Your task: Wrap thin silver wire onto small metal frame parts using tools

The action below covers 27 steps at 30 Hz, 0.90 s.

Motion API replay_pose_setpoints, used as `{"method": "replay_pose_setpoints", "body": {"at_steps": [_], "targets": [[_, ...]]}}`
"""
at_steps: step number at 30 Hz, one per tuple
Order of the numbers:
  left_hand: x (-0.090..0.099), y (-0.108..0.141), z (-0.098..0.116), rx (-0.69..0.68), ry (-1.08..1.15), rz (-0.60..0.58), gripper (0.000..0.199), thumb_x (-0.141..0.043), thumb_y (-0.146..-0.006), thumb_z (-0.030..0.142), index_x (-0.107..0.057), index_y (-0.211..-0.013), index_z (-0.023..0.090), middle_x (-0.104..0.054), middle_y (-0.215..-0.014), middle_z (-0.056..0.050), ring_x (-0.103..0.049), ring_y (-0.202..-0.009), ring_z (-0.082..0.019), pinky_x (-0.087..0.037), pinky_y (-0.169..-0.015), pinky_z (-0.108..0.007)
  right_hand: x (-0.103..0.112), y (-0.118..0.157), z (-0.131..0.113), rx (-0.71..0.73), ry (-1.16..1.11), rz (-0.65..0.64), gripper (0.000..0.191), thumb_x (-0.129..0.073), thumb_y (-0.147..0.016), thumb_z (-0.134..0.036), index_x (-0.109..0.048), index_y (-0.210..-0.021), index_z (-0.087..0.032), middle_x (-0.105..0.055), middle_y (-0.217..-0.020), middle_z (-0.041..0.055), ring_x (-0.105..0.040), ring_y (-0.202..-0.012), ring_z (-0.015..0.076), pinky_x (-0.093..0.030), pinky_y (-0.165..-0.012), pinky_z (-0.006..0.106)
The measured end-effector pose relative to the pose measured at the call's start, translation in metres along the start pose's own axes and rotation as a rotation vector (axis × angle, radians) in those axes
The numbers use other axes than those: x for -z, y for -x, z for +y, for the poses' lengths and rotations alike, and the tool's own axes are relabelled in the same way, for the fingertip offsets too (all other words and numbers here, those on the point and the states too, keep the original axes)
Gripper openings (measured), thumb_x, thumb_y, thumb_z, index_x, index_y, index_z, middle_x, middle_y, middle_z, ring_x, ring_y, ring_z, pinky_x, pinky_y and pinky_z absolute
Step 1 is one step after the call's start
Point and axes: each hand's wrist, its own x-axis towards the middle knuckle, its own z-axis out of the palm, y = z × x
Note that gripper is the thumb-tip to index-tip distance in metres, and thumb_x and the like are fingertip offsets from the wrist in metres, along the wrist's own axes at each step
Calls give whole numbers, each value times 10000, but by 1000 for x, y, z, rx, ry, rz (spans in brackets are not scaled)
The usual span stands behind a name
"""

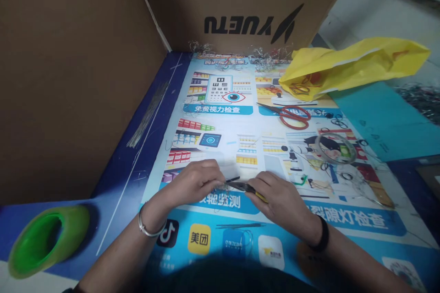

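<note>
My right hand [275,197] is closed round the handles of a small pair of pliers [242,186] with dark jaws and a yellow-and-black grip. The jaws point left and meet the fingertips of my left hand [201,181]. That hand pinches a small tangle of thin wire [222,191], which hangs just below its fingers. A short dark stick [233,179] juts out beside the jaws; I cannot tell which hand holds it. Several thin dark rods [240,225] lie on the printed sheet [237,123] in front of my hands.
Red-handled scissors [294,117], a yellow bag [354,68] and a clear ring-shaped roll [336,148] lie beyond my right hand. A bundle of straight wires [147,114] lies left. Wire scraps [264,57] line the cardboard box [240,0]. Green-cored tape [74,233] stands front left.
</note>
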Motion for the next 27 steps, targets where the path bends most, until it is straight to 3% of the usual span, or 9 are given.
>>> {"method": "replay_pose_setpoints", "body": {"at_steps": [27], "targets": [[-3, -1, 0, -18, -1, 33, 134, -483, -868, 162, -615, -890, 168, -586, -800, -40, -544, -746, -111, -441, -648, -243, 5, 1, 4, -22, -158, -15, 198, -460, -875, -304, -604, -917, -173, -595, -805, 64, -541, -760, 167, -432, -658, 270]]}}
